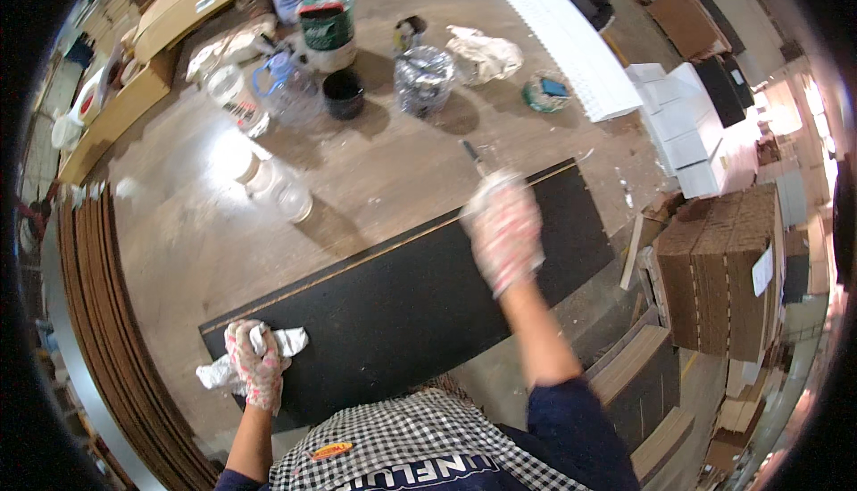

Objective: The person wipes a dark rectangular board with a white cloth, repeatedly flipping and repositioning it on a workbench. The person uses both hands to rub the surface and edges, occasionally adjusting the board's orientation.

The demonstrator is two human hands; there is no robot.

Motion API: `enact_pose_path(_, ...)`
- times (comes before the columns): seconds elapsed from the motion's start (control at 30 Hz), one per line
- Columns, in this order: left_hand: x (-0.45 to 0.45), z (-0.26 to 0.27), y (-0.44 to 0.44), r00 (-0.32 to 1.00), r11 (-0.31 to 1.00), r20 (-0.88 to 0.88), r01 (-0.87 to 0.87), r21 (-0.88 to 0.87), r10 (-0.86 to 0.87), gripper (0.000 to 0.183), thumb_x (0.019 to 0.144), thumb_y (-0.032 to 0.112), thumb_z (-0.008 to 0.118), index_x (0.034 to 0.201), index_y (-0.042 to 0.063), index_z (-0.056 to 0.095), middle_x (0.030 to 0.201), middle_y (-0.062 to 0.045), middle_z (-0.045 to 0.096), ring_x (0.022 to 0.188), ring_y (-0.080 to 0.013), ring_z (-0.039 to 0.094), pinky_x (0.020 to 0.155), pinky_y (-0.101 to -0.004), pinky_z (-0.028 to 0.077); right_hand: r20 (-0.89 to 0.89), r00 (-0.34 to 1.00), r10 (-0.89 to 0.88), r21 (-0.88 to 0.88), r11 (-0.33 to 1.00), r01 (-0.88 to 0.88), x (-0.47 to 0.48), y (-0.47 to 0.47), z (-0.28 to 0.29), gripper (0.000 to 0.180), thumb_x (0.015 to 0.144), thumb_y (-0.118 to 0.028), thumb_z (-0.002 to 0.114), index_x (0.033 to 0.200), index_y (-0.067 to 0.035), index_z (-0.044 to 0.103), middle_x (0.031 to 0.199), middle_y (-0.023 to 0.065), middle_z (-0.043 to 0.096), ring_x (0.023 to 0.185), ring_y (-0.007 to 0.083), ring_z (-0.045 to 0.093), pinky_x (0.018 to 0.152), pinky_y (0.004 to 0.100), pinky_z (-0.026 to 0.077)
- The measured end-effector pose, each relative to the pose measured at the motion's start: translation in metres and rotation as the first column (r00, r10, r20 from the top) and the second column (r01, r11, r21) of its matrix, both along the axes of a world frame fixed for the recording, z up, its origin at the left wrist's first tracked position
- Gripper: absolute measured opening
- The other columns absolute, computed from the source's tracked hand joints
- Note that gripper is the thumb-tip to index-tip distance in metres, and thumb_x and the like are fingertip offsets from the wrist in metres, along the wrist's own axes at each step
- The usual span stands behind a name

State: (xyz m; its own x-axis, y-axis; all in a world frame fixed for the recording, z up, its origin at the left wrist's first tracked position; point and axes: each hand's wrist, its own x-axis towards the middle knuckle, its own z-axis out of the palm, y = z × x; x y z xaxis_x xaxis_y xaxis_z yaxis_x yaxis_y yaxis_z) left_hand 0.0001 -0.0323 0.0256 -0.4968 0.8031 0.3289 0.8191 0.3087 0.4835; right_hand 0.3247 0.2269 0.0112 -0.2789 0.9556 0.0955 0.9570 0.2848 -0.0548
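A long black board [402, 303] with a thin tan groove near its far edge lies across the near side of the worktable. My left hand [256, 364], in a patterned glove, grips a white cloth [289, 342] on the board's left end. Over the board's right part is my right hand [507, 230], in a blurred red-and-white glove, closed around a thin tool with a dark tip [471, 151]; its kind is unclear. Beyond the board stand a black cup [343, 94], a plastic-lined container [424, 80] and a clear bottle [289, 196].
A green tub [327, 22], a blue-handled plastic jug [284, 82] and a crumpled rag [485, 56] sit at the back. Stacked brown boards [100, 310] line the left side. A long white panel [562, 36] and a brown board stack [716, 277] are at the right.
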Motion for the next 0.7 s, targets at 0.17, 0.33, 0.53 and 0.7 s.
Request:
enact_pose_path(0.17,-0.001,-0.003,0.0,1.0,1.0,0.018,0.024,0.005,-0.024,0.021,0.074,-0.001,0.061,0.091,0.005,0.052,0.087,-0.013,0.05,0.086,-0.0322,0.051,0.08,-0.0414,0.04,0.134,0.984,0.116,0.167,0.976,-0.138,0.02,-0.004,-0.013,0.056,0.09,-0.035,0.042,0.136,-0.003,0.042,0.141,0.0165,0.04,0.13,0.0314,0.037,0.106,0.0503,0.028)
enact_pose_path(0.33,-0.003,-0.005,-0.006,0.998,0.992,0.043,-0.043,-0.118,0.048,0.02,0.074,-0.001,0.06,0.091,0.006,0.052,0.092,-0.014,0.05,0.091,-0.0327,0.05,0.084,-0.0417,0.039,-0.267,0.923,-0.277,0.161,0.932,0.326,0.1,0.122,0.003,0.046,0.093,-0.033,0.039,0.126,-0.003,0.05,0.125,0.0194,0.053,0.114,0.0333,0.051,0.098,0.0439,0.037)
enact_pose_path(0.53,-0.003,-0.01,-0.007,0.995,0.989,0.067,-0.064,-0.137,0.073,0.021,0.075,0.002,0.06,0.094,0.007,0.052,0.1,-0.015,0.048,0.097,-0.0324,0.049,0.087,-0.0421,0.037,-0.027,0.991,0.128,0.283,0.952,-0.116,0.049,0.043,-0.008,0.056,0.089,-0.036,0.042,0.134,-0.002,0.042,0.134,0.0194,0.046,0.115,0.0311,0.05,0.099,0.0468,0.036)
enact_pose_path(0.7,-0.006,-0.014,-0.007,0.998,0.996,0.007,-0.065,-0.068,0.066,0.015,0.075,0.004,0.059,0.088,0.006,0.052,0.093,-0.013,0.048,0.092,-0.0305,0.049,0.085,-0.0404,0.038,-0.272,0.942,-0.196,0.426,0.853,0.301,0.091,0.113,0.028,0.042,0.091,-0.024,0.04,0.121,0.002,0.05,0.115,0.0189,0.057,0.1,0.0325,0.056,0.087,0.0462,0.042)
